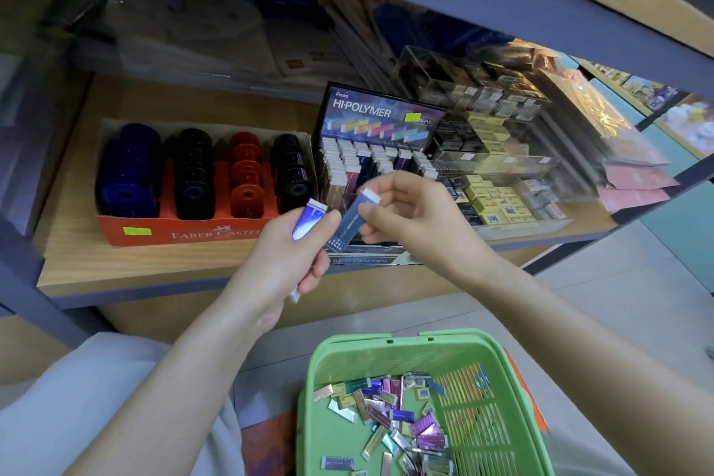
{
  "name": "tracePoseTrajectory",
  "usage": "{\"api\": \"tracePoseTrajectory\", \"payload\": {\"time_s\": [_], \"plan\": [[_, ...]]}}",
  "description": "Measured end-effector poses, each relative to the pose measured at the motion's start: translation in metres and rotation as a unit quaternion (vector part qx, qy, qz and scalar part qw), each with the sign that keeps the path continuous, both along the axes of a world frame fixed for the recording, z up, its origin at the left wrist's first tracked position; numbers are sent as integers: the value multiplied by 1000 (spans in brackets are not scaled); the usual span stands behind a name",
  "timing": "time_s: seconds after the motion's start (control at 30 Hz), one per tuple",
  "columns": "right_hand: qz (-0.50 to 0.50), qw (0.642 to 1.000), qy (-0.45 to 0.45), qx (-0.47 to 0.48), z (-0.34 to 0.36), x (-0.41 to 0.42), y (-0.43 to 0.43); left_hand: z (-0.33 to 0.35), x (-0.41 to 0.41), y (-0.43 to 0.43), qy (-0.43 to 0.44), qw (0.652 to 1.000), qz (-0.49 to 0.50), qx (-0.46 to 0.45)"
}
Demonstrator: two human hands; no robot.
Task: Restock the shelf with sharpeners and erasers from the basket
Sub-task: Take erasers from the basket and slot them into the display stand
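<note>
Am gripping glossy blue eraser (308,221) in left hand (286,255), pinching slim navy eraser (347,226) in right hand (419,220), before Pentel HI-POLYMER box (380,114).

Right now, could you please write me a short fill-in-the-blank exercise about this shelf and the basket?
The basket of loose erasers is ___ in colour.
The right hand pinches a dark blue ___.
The orange tray of sharpeners is printed with the brand name ___.
Missing words: green; eraser; Faber-Castell.
</note>
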State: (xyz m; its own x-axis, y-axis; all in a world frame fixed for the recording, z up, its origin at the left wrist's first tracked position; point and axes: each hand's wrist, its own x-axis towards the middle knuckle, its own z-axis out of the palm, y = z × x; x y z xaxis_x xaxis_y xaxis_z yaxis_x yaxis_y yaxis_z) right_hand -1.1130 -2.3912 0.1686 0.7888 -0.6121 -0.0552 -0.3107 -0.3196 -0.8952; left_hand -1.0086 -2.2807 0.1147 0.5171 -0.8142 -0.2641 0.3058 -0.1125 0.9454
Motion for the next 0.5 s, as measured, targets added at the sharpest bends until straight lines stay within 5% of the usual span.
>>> {"api": "tracePoseTrajectory", "payload": {"time_s": [0.3,0.5], "plan": [[-18,1000,-2,-8,8,-20,-8,8,-2,2,61,998,29,-19],[-143,974,-42,-168,5,5,-55,8,2,2,66,996,56,-11]]}}
